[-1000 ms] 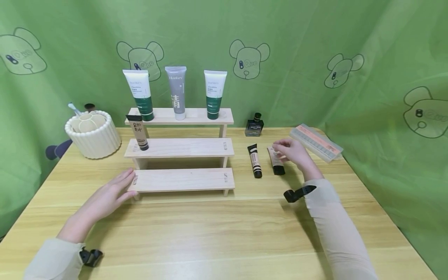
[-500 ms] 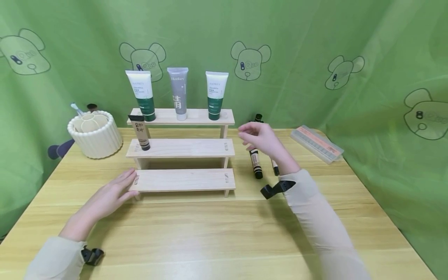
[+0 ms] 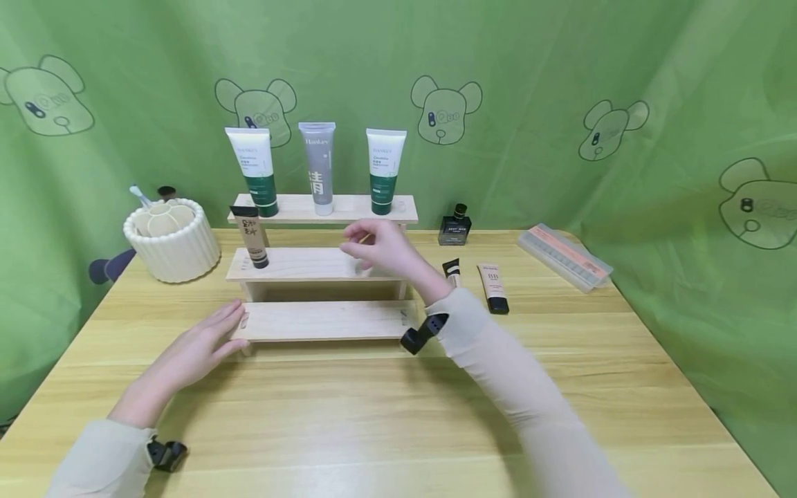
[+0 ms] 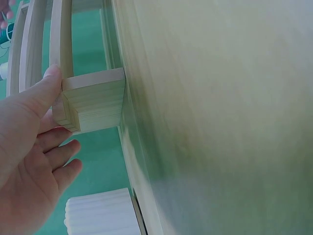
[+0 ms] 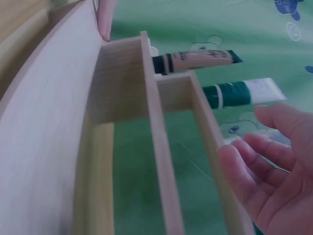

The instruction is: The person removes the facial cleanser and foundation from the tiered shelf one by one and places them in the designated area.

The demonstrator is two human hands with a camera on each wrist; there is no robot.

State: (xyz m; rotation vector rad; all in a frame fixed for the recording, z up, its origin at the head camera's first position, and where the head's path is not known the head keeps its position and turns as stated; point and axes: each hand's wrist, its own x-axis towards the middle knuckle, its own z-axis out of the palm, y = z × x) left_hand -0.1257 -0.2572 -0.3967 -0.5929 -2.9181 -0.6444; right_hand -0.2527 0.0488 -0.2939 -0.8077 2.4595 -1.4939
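Observation:
My left hand [image 3: 196,353] grips the left end of the lowest step of a three-step wooden stand [image 3: 330,321]; in the left wrist view the thumb [image 4: 51,78] lies on the step's edge, other fingers beyond its end. Above the right half of the middle step hovers my right hand [image 3: 389,249], fingers loosely bent around nothing. On the top step stand two white-and-green tubes [image 3: 255,166] [image 3: 385,166] and a grey tube [image 3: 319,166]. A beige tube with black ends [image 3: 254,238] stands at the middle step's left end.
Right of the stand lie a striped tube [image 3: 452,271], partly hidden by the right arm, and a BB cream tube [image 3: 493,287]. Behind them stands a dark bottle [image 3: 454,227]. A clear flat case [image 3: 565,256] lies far right; a white ribbed pot [image 3: 174,249] stands left.
My right hand has moved left from over the BB cream tube, past the striped tube, to above the middle step. The tubes stay put, and the left hand keeps its place.

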